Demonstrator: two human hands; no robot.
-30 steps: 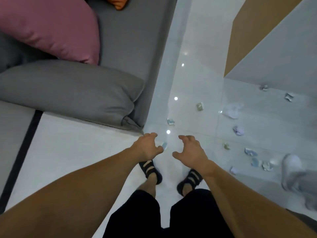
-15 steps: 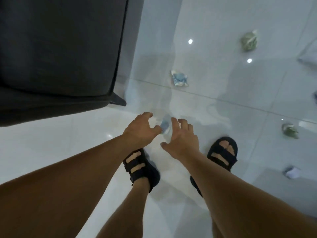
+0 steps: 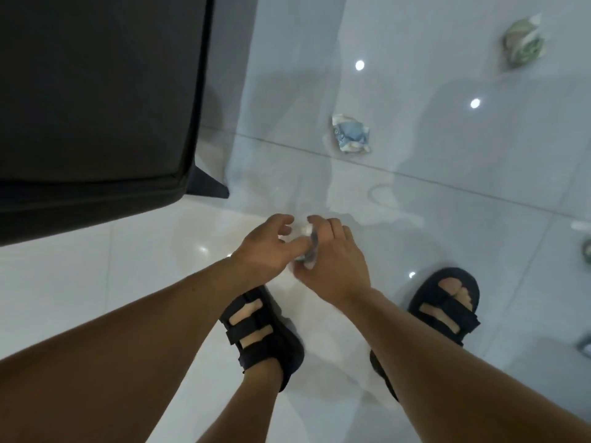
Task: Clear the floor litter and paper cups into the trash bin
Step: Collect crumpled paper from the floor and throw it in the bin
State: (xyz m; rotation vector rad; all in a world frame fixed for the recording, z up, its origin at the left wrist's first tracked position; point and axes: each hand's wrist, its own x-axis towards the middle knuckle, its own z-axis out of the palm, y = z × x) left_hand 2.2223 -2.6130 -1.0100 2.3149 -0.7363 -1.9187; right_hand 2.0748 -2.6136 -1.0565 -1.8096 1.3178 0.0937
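A small crumpled piece of litter (image 3: 306,243), white and grey, sits low over the glossy tiled floor (image 3: 415,193), just ahead of my feet. My left hand (image 3: 267,247) and my right hand (image 3: 334,260) meet around it. The right hand's fingers and thumb curl round it from the right. From the left, the other hand's thumb and curled fingers pinch it. Most of the litter is hidden between the hands. A crumpled blue paper (image 3: 351,137) lies farther ahead, and a crumpled green one (image 3: 523,43) at the far right. No trash bin is in view.
A dark sofa corner (image 3: 96,91) with its leg (image 3: 208,187) fills the upper left. My feet in black sandals (image 3: 265,340) stand right below the hands. More litter bits show at the right edge (image 3: 587,251).
My view has dropped closer to the floor. Both hands have closed together around the small litter piece that lay between them.
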